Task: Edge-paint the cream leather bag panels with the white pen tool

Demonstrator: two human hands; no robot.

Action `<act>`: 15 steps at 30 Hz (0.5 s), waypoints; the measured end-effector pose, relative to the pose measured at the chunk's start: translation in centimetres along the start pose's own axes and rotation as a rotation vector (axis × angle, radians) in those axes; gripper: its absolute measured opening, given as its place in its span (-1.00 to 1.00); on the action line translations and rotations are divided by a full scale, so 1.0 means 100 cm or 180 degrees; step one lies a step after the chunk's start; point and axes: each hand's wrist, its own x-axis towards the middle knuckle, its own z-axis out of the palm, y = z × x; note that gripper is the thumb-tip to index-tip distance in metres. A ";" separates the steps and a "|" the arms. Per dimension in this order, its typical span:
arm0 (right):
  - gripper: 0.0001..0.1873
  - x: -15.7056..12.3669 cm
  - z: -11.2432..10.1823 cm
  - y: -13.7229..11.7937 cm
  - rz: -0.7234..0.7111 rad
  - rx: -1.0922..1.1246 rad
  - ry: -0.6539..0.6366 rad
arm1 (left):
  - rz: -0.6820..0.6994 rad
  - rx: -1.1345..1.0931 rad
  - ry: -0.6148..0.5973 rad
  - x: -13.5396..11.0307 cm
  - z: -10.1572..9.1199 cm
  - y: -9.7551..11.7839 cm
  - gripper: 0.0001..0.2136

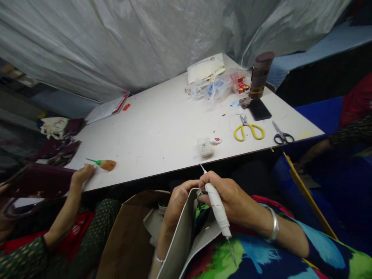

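My left hand [176, 199] is closed around the upper edge of a white leather-like bag [181, 236], which stands open over my lap. My right hand [225, 190] meets it at that edge, its fingers pinched near a small metal fitting [201, 192]. Across the right palm lies a white-wrapped tool [217, 211] with a thin metal tip at each end. One tip points up toward the table edge, the other down at my lap. What the right fingertips do at the fitting is partly hidden.
On the white table [157, 135] are yellow-handled scissors [248, 130], black scissors [281, 135], a phone [259, 109], a bottle [260, 75], plastic bags [217, 87] and a small white lump [205, 148]. At left a co-worker's hand [83, 174] holds a green-nozzled bottle [106, 165]. A cardboard box [128, 232] stands beside me.
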 end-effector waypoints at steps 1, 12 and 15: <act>-0.77 0.000 0.000 0.002 0.0021 -0.0057 0.0042 | -0.0046 -0.0030 -0.0191 -0.002 -0.002 0.003 -0.29; -0.76 0.003 0.002 0.021 0.0173 -0.0088 0.0586 | -0.0341 0.0607 -0.0290 0.004 0.003 0.028 -0.67; -0.77 0.000 0.002 0.029 0.0317 -0.0031 0.0682 | -0.0451 0.0525 -0.0247 0.013 0.010 0.021 -0.73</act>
